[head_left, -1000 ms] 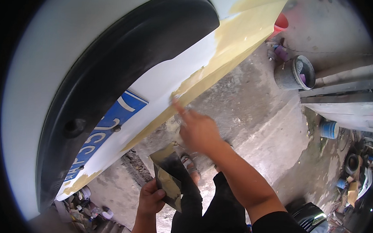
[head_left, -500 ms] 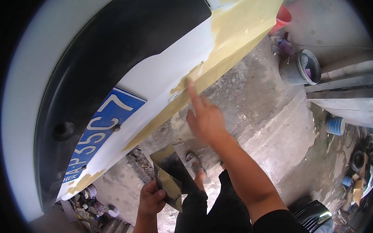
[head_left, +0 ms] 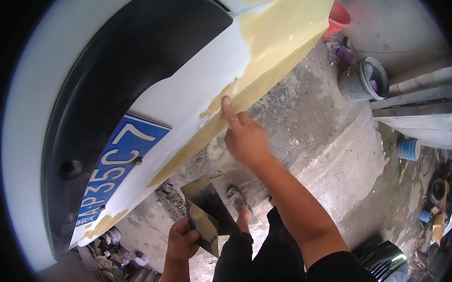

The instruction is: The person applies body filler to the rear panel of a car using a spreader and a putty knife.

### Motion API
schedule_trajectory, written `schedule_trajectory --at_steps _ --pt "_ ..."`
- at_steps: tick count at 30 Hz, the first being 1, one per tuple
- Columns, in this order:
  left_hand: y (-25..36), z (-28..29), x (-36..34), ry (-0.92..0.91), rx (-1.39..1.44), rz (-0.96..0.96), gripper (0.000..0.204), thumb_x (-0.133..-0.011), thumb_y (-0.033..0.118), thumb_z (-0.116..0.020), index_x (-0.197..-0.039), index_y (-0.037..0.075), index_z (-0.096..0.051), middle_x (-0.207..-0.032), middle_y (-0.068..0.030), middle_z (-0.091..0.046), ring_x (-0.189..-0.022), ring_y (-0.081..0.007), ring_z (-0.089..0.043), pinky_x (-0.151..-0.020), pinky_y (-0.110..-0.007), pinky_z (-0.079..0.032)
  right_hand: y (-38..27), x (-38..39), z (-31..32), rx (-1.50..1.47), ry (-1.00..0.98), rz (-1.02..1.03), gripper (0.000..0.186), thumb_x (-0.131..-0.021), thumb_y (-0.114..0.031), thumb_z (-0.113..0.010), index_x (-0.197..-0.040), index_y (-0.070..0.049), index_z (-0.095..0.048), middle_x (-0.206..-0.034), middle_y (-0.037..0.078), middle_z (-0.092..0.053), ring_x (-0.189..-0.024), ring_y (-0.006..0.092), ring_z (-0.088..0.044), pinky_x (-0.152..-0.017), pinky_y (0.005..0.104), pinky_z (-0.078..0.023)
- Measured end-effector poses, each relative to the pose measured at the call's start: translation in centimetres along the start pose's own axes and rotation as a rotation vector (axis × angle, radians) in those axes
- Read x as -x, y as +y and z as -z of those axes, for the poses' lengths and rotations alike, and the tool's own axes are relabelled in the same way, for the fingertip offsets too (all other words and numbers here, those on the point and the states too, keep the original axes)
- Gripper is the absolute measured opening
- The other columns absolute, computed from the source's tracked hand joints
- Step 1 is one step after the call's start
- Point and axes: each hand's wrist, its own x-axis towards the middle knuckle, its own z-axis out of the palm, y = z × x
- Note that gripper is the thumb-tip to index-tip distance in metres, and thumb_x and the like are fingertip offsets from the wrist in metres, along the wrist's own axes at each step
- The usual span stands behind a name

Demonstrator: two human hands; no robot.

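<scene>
A white car panel with a black trim piece slants across the left and top. Beige filler putty covers its lower edge in patches. My right hand holds nothing; its index finger is stretched out with the tip on the putty near a small hole, the other fingers partly curled. Lower down, my left hand grips two flat, dark putty spreader plates, set at an angle to each other. Putty smears the nearer plate; the farther plate is mostly dark.
A blue number plate is fixed to the panel. On the concrete floor stand a grey bucket, a red bucket and a blue tin. Clutter lies below the panel; my sandalled foot is beneath me.
My right fingertip has shifted slightly along the putty patch and the hand is less blurred. The panel sits a little further left in view. The left hand keeps its grip.
</scene>
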Motion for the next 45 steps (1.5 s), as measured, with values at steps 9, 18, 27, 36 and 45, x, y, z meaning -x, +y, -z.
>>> schedule_trajectory --at_steps 9,18,27,36,45 --pt "0.3 -1.7 -1.6 -0.034 0.041 0.015 0.042 -0.087 0.003 -0.062 -0.125 -0.009 -0.05 -0.116 -0.0176 -0.063 -0.104 -0.0266 -0.065 -0.091 -0.039 -0.053 -1.1 5.4 1.4 -1.108 -0.368 -0.079 0.045 -0.086 -0.034 -0.067 -0.122 -0.009 -0.055 -0.091 0.007 -0.056 -0.082 0.0194 -0.056 -0.074 0.0318 -0.046" --pt "-0.7 -4.5 -4.1 -0.088 0.041 0.042 0.053 -0.086 0.007 -0.063 -0.132 -0.01 -0.044 -0.116 -0.0158 -0.061 -0.102 -0.0218 -0.063 -0.089 -0.035 -0.052 -3.4 5.5 6.2 -1.736 -0.21 -0.441 0.046 -0.087 -0.038 -0.066 -0.114 -0.003 -0.056 -0.104 0.007 -0.057 -0.098 0.0156 -0.053 -0.087 0.0289 -0.042" --pt "-1.6 -2.8 -3.1 -0.032 0.038 -0.005 0.047 -0.088 0.001 -0.06 -0.133 -0.003 -0.047 -0.125 -0.0167 -0.059 -0.113 -0.0263 -0.06 -0.097 -0.039 -0.049 0.1 -2.9 6.3 0.287 0.211 0.204 0.039 -0.079 -0.014 -0.061 -0.118 -0.014 -0.065 -0.127 0.01 -0.051 -0.117 0.0377 -0.044 -0.094 0.0505 -0.036" --pt "-1.9 -1.8 -2.5 0.029 0.049 -0.001 0.041 -0.087 0.0 -0.059 -0.127 -0.005 -0.05 -0.119 -0.0156 -0.062 -0.109 -0.0266 -0.062 -0.095 -0.04 -0.05 -2.3 -2.0 6.0 0.396 0.048 0.114 0.039 -0.077 -0.009 -0.058 -0.115 -0.014 -0.066 -0.128 0.009 -0.052 -0.119 0.0394 -0.044 -0.094 0.0519 -0.035" --pt "-1.6 -2.1 -2.4 0.001 0.058 -0.016 0.039 -0.087 -0.002 -0.059 -0.126 -0.007 -0.052 -0.119 -0.0152 -0.063 -0.111 -0.0267 -0.061 -0.098 -0.041 -0.048 1.0 -3.6 7.0 0.319 0.222 0.223 0.04 -0.077 -0.01 -0.059 -0.116 -0.014 -0.065 -0.124 0.01 -0.054 -0.118 0.0397 -0.044 -0.095 0.0517 -0.035"
